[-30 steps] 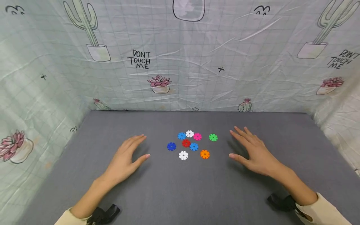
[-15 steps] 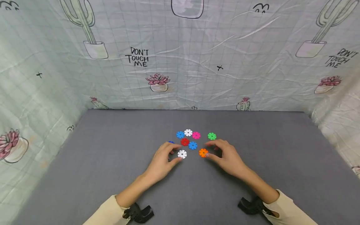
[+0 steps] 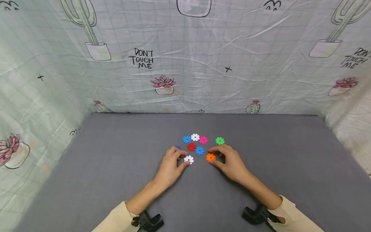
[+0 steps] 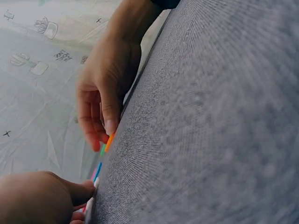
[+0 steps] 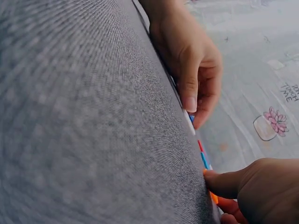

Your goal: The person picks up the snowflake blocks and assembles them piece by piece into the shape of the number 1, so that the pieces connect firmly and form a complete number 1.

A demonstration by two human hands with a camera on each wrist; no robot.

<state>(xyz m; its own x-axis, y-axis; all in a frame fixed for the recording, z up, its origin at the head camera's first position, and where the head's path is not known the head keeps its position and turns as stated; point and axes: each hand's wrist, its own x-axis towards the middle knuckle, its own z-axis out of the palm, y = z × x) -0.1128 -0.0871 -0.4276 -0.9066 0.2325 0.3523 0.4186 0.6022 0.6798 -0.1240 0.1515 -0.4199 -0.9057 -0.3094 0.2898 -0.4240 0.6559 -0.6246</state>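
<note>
Left hand (image 3: 170, 165) — thumb and finger curled round near white disc (image 3: 189, 159); right hand (image 3: 233, 163) — likewise, orange disc (image 3: 211, 157). Both discs at grey table (image 3: 185, 199); best pinched by opposite edges, level.

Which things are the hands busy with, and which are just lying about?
Busy with, it seems:
near white disc, at the left hand
orange disc, at the right hand

Lying about:
red disc
pink disc
green disc
far white disc
far light blue disc
near light blue disc
dark blue disc, mostly hidden
</note>
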